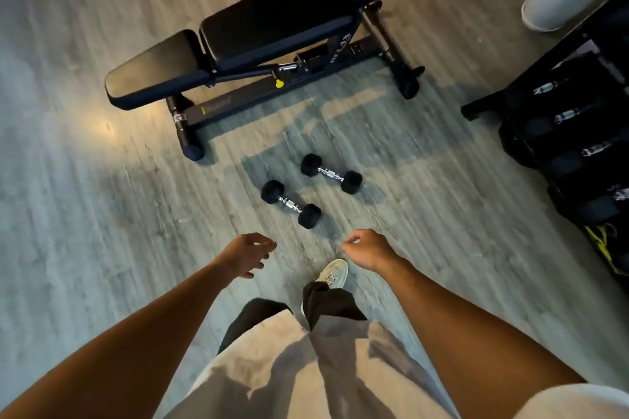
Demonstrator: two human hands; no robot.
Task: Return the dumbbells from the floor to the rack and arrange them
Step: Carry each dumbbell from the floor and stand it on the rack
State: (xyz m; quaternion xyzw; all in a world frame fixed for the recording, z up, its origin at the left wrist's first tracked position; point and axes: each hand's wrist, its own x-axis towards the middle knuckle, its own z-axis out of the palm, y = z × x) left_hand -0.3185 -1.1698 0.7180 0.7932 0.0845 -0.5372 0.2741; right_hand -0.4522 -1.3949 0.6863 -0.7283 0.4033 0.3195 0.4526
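Viewpoint: a person is looking down at a wooden floor (pixel 85 214) from a head camera, both bare arms reaching forward
Left hand (pixel 246 253): hanging at 7 o'clock from the dumbbells, fingers loosely spread, gripping nothing
Right hand (pixel 366 248): hanging at 5 o'clock from them, fingers loosely curled, also holding nothing
Near dumbbell (pixel 291 204): a black hex weight lying on the floor just ahead of the hands
Far dumbbell (pixel 331 173): its twin, lying at 1 o'clock from the first, close beside but apart
Rack (pixel 571 133): standing at 3 o'clock, well apart from the pair, its rows already carrying dark dumbbells
Bench (pixel 238 44): a padded weight bench standing at 12 o'clock beyond the pair
Shoe (pixel 335 272): one pale shoe stepping forward between the hands
Risk, tripping: the shoe is probably nearing the near dumbbell, so a stride could be kicking it
Risk, dropping: a poor hold on a chrome handle could be letting a weight slip onto the foot
Risk, racking: the dim rack may be making free slots hard to find
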